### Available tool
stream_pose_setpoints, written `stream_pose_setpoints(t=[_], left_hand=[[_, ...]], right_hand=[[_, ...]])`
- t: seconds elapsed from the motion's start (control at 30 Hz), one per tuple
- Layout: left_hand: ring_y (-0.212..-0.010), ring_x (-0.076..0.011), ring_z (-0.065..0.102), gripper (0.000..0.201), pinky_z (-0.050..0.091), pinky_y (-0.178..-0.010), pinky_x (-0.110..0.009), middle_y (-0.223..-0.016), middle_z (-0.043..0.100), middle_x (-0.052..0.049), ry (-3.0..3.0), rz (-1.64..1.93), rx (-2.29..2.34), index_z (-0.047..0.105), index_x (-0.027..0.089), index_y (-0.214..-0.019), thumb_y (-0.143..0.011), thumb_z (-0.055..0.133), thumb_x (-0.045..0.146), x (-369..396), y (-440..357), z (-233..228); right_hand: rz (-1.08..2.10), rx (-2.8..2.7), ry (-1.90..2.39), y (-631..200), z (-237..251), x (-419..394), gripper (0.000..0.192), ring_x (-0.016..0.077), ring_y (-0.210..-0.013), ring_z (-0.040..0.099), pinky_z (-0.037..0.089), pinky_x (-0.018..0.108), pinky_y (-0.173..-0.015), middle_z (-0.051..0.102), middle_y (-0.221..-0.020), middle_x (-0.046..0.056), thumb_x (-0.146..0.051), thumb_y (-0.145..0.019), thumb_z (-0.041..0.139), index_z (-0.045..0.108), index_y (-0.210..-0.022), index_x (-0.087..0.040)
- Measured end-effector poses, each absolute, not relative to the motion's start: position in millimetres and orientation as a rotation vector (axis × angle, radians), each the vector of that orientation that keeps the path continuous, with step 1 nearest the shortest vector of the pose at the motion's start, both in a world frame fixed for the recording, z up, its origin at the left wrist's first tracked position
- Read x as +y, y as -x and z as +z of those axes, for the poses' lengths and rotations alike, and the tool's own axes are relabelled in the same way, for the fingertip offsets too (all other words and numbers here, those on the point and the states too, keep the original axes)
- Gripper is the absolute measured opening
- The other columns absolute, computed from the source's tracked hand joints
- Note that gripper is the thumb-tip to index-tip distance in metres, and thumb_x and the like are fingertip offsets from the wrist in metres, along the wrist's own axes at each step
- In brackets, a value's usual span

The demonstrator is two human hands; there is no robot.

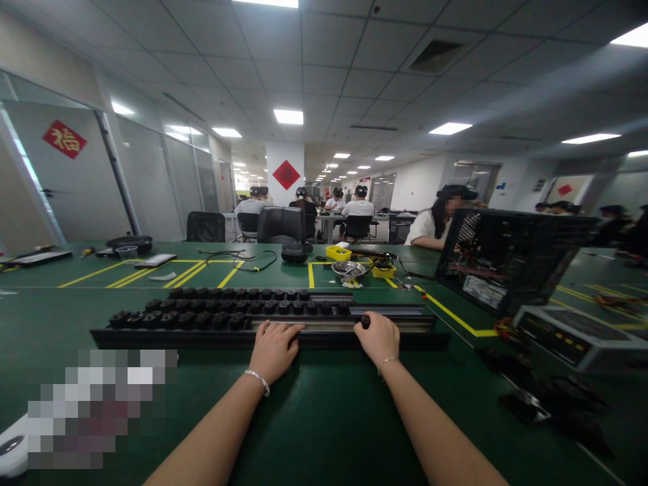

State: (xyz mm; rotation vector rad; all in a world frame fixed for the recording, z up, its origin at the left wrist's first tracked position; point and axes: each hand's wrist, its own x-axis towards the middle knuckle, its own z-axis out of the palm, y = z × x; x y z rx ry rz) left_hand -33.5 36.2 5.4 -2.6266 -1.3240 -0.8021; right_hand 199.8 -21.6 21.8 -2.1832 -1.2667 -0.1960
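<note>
Several long black channel-like racks (425, 339) lie side by side across the green table in front of me. Rows of small black round parts (175, 318) fill their left and middle stretches. My left hand (273, 349) rests with fingers spread over the front rack, just right of its last parts. Farther right, above the same rack, my right hand (379, 341) is closed around a small black round part (365, 321), whose top shows between the fingers.
An open black computer case (511, 260) and a grey power supply (577, 337) stand on the right. Yellow trays (338, 253), a metal bowl (349, 271) and cables (243, 258) lie behind the racks. A person (435, 219) sits across the table. A pixelated object is at lower left.
</note>
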Motion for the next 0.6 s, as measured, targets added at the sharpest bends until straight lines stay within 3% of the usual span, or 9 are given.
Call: stream_pose_setpoints(t=[0.6], left_hand=[[-0.097, -0.0175, 0.055, 0.033, 0.022, -0.102, -0.044, -0.098, 0.065, 0.003, 2.613, -0.826, -1.301, 0.057, 0.036, -0.110, -0.082, 0.044, 0.028, 37.7, 33.2, 3.1]], right_hand=[[-0.194, -1.256, 2.177, -202.1, 19.7, -20.7, 0.036, 0.0207, -0.105, 0.051, 0.030, 0.034, -0.092, 0.063, -0.108, 0.006, -0.027, -0.075, 0.045, 0.058, -0.108, -0.020]])
